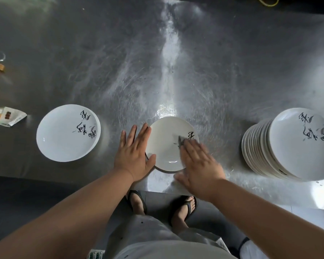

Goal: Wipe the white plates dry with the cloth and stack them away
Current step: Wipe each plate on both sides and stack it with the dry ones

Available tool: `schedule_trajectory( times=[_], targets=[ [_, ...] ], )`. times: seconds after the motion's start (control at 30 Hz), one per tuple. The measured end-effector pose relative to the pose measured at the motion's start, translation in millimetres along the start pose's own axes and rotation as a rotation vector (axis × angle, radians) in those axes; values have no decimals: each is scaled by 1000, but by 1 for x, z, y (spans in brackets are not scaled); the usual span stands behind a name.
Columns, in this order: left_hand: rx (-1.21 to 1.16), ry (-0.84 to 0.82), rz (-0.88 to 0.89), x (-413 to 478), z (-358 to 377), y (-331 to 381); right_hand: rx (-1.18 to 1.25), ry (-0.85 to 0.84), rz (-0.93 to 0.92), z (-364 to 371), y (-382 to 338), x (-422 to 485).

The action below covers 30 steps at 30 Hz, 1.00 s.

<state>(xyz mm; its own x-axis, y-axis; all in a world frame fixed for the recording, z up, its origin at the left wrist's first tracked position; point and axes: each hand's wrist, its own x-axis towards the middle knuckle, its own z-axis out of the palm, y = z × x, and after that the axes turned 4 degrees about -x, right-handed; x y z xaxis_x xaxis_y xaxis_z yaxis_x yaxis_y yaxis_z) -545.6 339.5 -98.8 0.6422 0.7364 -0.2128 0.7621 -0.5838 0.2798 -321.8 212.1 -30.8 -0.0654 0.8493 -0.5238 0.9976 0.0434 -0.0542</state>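
Fingers of my right hand lie flat and blurred over the near-right part of the white plate, pressing what looks like a thin cloth; only a grey edge of it peeks past the fingertips. My left hand is spread open, gripping nothing, with its thumb steadying the plate's left rim. I judge the wiping step is in hand. Next, I expect, the plate needs lifting by its rim and carrying to one of the two stacks; which holds dried plates I cannot tell. The short stack sits left, the tall leaning stack right. All rest near the front edge of a scratched, glaring steel table; a foil packet lies far left.
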Motion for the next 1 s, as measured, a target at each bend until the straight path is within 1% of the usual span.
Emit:
schedule_trajectory(
  times=[0.07,0.1,0.17,0.2,0.3,0.33,0.4,0.5,0.57,0.63,0.73,0.8,0.87,1.0],
  targets=[
    [2,0,-2,0,0,0,11,4,-118,7,-23,-9],
    [5,-4,-1,0,-1,0,-2,38,-171,12,-29,-15],
    [10,-15,6,0,-1,0,-1,101,-228,20,-20,-18],
    [14,-21,8,0,0,0,-4,109,-219,20,-8,-16],
    [39,-44,10,1,-1,-2,-49,83,-66,0,28,6],
    [48,-56,7,2,-2,-2,-69,63,-40,-8,36,17],
    [54,-81,2,2,-3,-2,-108,34,-50,-24,37,44],
    [55,-107,6,4,-5,-1,-137,46,-165,-43,14,85],
    [61,-115,1,4,-6,-2,-179,39,-207,-47,3,97],
    [59,-111,-3,3,-7,-1,-195,34,-168,-43,9,91],
    [48,-109,-3,4,-6,1,-162,-9,-41,-32,31,56],
    [54,-100,4,3,-6,-1,-146,-47,24,-27,32,44],
    [51,-109,5,4,-6,0,-111,-65,51,-29,22,52],
    [53,-101,3,8,-7,3,-75,-3,43,-42,10,88]
  ],
)
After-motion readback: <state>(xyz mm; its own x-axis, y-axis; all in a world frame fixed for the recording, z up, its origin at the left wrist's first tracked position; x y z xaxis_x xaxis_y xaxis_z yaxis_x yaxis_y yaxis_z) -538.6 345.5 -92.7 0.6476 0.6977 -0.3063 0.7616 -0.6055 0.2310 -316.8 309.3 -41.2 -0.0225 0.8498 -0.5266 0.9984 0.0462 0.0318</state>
